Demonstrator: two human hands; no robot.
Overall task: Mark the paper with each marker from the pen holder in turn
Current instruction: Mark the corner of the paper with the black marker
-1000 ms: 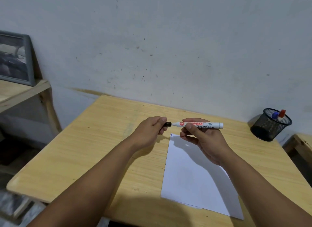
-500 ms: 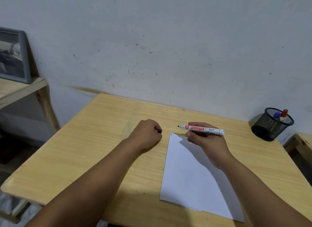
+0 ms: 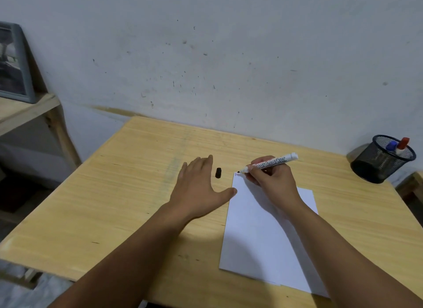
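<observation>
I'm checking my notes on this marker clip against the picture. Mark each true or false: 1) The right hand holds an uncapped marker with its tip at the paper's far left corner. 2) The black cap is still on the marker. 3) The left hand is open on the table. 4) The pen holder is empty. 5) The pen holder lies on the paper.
1) True: the right hand holds the marker at the corner of the paper.
2) False: the cap lies on the table.
3) True: the left hand is spread flat.
4) False: the pen holder holds a blue-capped and a red-capped marker.
5) False: it stands on the table, apart.
</observation>
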